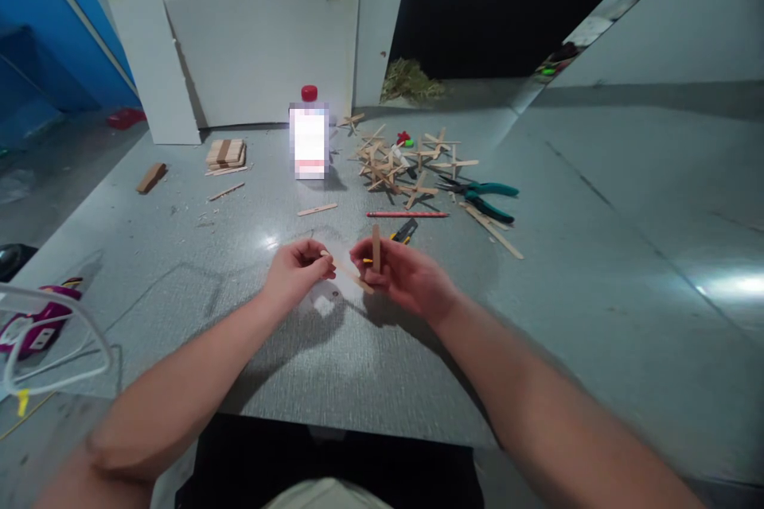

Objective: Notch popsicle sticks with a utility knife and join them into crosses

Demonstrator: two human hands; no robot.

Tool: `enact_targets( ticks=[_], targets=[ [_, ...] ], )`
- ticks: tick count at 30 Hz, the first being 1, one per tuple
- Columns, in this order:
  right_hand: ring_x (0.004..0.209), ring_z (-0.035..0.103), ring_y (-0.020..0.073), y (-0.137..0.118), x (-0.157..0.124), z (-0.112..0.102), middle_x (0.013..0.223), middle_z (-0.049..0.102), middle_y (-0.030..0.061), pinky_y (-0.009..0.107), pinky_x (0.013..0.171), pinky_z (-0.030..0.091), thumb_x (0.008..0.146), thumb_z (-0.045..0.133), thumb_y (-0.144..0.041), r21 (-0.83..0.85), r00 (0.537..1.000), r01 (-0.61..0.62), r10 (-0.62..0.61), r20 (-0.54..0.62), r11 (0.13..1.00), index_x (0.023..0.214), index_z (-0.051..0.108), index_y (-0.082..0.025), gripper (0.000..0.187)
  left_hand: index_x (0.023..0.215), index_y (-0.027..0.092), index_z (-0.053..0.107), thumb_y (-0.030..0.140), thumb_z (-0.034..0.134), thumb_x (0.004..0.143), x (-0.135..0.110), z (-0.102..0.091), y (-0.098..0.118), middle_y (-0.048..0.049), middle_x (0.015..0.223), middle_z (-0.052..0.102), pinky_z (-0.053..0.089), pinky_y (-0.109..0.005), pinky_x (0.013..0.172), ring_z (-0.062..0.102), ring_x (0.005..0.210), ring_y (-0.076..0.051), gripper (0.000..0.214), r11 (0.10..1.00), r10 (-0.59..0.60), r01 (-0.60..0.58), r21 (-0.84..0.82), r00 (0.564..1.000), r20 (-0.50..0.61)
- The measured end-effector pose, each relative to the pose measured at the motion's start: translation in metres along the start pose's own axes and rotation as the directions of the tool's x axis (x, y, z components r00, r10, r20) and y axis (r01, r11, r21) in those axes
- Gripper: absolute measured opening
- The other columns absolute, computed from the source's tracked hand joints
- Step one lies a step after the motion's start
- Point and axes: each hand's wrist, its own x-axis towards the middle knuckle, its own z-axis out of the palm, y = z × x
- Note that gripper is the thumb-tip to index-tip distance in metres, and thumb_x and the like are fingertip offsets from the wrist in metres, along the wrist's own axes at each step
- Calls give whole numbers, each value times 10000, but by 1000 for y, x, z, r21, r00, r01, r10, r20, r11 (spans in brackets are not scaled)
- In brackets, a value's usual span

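Observation:
My left hand [303, 269] is closed in a pinch on one end of a wooden craft stick [353, 277], which slants down to the right toward my other hand. My right hand [409, 274] grips a second craft stick [376, 242], held upright between thumb and fingers. I cannot tell whether the two sticks touch. Just beyond the right hand lies a black and yellow box cutter [406, 231], partly hidden by the fingers. Behind it is a red pencil [407, 215], and a single loose stick [317, 209] lies to its left.
Crossed-stick pieces [385, 163] are heaped at the back, beside teal-handled pliers [486, 195] and loose sticks [493, 229]. A red-capped bottle [309, 139] stands left of them. Further left are a stick bundle [227, 153] and a brown piece [151, 178]. A purple tool [51, 318] sits at the left edge.

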Motion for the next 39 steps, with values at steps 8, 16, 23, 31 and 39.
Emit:
enact_targets(
  ticks=[8,16,23,31,39],
  targets=[
    [709,552,164,-5,8,-13,828,627,20,312,685,508,835,670,-511,2,950,226,-220,-224,974,800,698,-255,261,1110,133,635,341,635,974,-1,-1,2,-51,1030,671,596,-326,755,667,853,-152,249,994,-30,26,-104,999,-36],
    [653,507,127,-7,3,-3,781,566,-7,292,662,504,797,756,-510,-69,887,360,-364,-283,931,898,750,-268,262,1186,143,617,347,633,973,0,-2,3,-73,1128,658,595,-372,821,667,947,-183,296,980,-29,0,-199,989,-144],
    [694,621,147,-2,2,-5,810,667,1,317,665,549,746,814,-486,-186,888,320,-363,-282,929,946,734,-266,307,1215,148,609,358,630,973,4,-7,0,-84,1175,647,590,-395,851,662,991,-198,321,978,-47,9,-208,982,-180],
    [645,638,151,0,2,-3,723,648,-42,320,653,535,633,877,-393,-289,886,323,-395,-242,901,841,658,-252,333,1213,147,611,361,631,973,5,-8,-4,-85,1179,647,588,-400,859,661,999,-201,322,980,-55,17,-196,981,-188],
    [682,665,185,1,2,0,747,716,14,338,651,524,795,713,-456,-317,908,286,-362,-212,904,919,697,-251,240,1216,148,606,353,631,973,3,-5,2,-82,1170,646,594,-385,836,663,978,-194,319,979,0,-38,-200,982,-187]
  ],
)
